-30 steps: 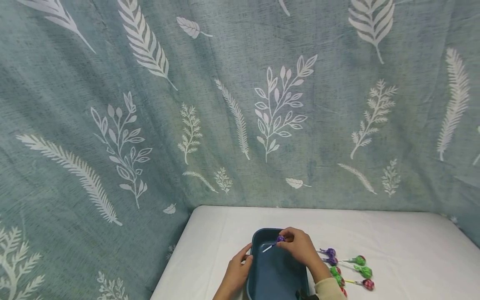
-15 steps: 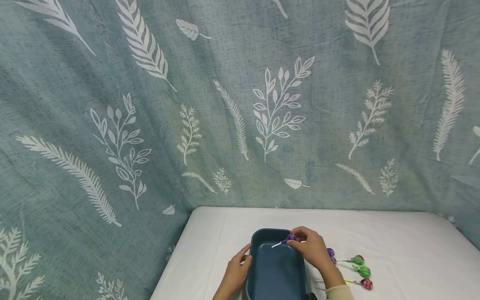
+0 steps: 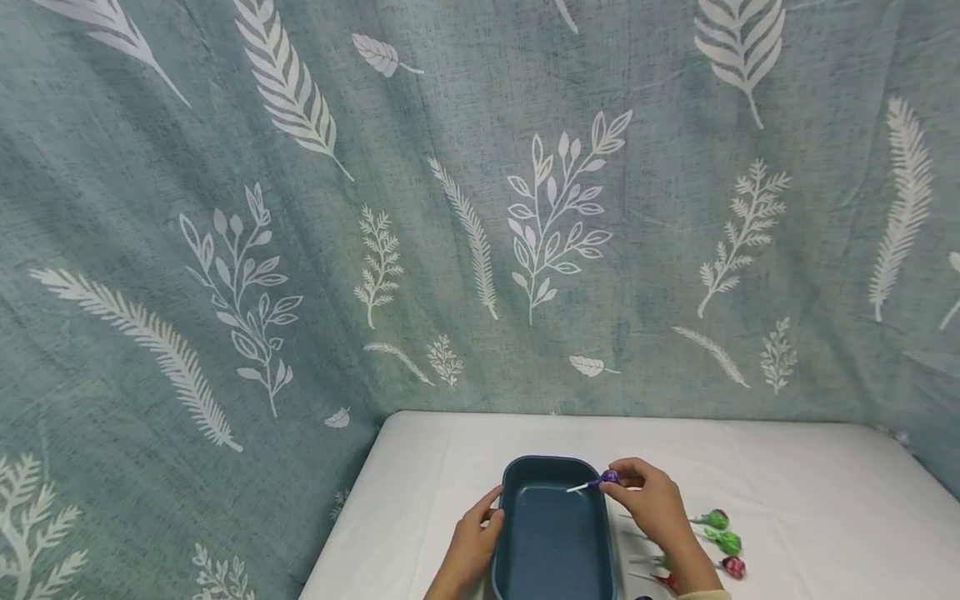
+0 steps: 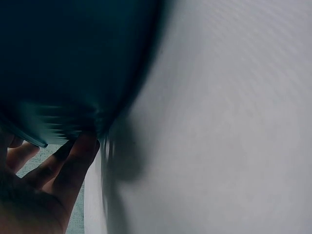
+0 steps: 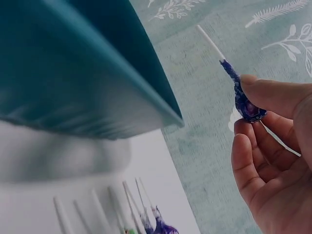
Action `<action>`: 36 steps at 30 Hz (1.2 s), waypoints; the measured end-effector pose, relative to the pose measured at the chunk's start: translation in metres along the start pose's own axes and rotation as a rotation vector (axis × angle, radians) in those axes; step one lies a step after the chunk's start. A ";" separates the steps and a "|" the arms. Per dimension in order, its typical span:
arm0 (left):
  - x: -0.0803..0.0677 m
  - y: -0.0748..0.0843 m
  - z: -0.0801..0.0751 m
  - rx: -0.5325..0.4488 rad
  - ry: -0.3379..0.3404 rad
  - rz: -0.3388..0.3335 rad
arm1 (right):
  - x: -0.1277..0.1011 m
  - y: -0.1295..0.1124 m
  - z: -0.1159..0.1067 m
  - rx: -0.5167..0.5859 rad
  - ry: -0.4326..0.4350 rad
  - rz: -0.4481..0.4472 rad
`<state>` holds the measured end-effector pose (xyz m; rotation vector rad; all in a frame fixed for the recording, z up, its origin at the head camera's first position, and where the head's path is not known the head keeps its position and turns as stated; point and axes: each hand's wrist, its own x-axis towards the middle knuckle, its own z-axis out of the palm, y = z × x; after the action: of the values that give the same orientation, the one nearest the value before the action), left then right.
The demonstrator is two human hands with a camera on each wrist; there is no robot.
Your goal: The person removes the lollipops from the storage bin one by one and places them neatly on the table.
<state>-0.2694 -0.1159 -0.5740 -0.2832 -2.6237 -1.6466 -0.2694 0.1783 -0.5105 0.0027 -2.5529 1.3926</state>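
My right hand [image 3: 651,504] pinches a purple-wrapped lollipop [image 3: 609,477] by its candy end, above the right rim of a dark blue tray [image 3: 501,542]. In the right wrist view, thumb and fingers hold the lollipop [image 5: 246,105] at its wrapper, the white stick slanting up and left. My left hand [image 3: 474,543] rests against the tray's left side. In the left wrist view, the left hand's nearly straight fingers [image 4: 80,158] touch the outer wall of the tray [image 4: 73,58]. The tray's near end is cut off in the head view.
Right of the tray lie several lollipops: green ones [image 3: 727,542], a red one [image 3: 733,568] and others partly behind my right arm. In the right wrist view, purple-wrapped ones [image 5: 163,226] lie on the white table [image 3: 847,500]. A leaf-patterned curtain [image 3: 480,208] hangs behind.
My right hand has moved right with the purple lollipop, from over the tray's inside to its right rim. The left hand has stayed at the tray.
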 end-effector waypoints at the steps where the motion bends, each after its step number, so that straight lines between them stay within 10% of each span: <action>1: 0.000 0.000 0.000 0.002 0.000 0.000 | -0.001 0.002 -0.002 -0.006 0.004 0.012; 36: 0.001 -0.003 0.000 -0.011 -0.016 -0.003 | -0.039 0.054 -0.059 -0.081 0.135 0.236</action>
<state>-0.2705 -0.1168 -0.5762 -0.2944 -2.6285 -1.6680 -0.2258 0.2522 -0.5327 -0.4050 -2.5589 1.3142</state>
